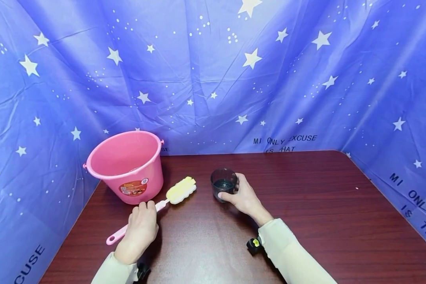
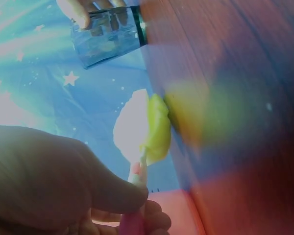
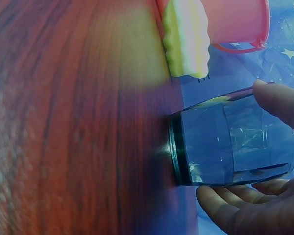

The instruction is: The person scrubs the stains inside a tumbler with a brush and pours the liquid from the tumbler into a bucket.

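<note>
My left hand [image 1: 140, 228] grips the pink handle of a cup brush [image 1: 181, 190] with a yellow and white sponge head. In the left wrist view, the thumb lies along the handle just below the sponge [image 2: 132, 122], which is close over the table. To its right, my right hand [image 1: 246, 197] holds a dark see-through cup [image 1: 223, 175], thumb on the near side and fingers round the far side. The cup [image 3: 210, 147] stands upright with its base at the tabletop; a level line like clear liquid crosses it partway up.
A pink bucket [image 1: 155, 177] with an orange label stands at the back left, just behind the brush. The dark red wooden table [image 1: 305, 205] reaches back to a blue curtain [image 1: 198, 79] with white stars, which also closes off both sides.
</note>
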A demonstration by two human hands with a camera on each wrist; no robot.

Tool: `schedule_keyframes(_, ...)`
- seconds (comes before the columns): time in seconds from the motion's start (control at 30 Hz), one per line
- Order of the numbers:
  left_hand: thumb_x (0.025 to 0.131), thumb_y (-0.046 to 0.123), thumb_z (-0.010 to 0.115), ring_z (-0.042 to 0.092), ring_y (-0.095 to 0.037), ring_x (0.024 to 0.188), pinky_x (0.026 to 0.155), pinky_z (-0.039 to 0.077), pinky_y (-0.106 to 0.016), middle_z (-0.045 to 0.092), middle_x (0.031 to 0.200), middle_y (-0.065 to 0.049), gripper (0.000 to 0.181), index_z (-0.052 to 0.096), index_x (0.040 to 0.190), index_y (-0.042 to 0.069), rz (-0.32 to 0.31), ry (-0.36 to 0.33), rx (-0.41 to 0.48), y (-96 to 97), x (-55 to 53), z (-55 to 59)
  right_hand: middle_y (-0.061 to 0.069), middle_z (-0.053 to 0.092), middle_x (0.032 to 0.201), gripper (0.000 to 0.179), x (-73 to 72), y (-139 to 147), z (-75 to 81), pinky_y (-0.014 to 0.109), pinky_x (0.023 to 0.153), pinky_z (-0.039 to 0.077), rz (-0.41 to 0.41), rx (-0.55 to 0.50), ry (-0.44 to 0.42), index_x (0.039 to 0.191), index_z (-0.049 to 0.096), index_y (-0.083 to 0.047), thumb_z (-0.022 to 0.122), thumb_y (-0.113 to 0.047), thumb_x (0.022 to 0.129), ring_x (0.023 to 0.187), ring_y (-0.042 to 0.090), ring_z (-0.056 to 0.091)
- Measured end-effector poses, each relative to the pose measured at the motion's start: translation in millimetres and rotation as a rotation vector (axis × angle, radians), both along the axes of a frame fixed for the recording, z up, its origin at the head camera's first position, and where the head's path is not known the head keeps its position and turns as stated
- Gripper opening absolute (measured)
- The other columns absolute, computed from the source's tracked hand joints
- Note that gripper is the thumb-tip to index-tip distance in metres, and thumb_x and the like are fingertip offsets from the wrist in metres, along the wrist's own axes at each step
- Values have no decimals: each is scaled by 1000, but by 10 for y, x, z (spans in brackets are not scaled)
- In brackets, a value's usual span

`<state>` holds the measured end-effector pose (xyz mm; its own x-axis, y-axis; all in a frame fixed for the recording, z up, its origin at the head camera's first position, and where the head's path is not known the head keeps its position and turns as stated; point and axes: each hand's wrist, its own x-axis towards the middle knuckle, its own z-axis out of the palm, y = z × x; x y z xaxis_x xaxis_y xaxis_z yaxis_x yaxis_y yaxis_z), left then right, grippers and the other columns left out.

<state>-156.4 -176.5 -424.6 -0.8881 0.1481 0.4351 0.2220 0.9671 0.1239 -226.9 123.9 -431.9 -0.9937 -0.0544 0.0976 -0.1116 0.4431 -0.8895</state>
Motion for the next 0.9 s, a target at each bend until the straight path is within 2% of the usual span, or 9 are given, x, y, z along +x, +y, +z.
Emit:
schedule_keyframes(0.53,63,-7,67,46,-40,63,50,39,-49,46,70,-18,26,45,76,-3,-2,22,26,14,-3,17,15,57,122,75,6,0,5,45,93,44,3,5,11,132,40,-4,83,-23,72,109,28,59)
schedule_keyframes(0.9,67,-8,61,45,-40,63,50,38,-49,45,69,-17,19,45,74,-2,-23,67,66,52,6,54,14,58,121,74,-6,3,-9,44,94,44,-2,20,17,131,41,-5,83,-24,72,109,27,59)
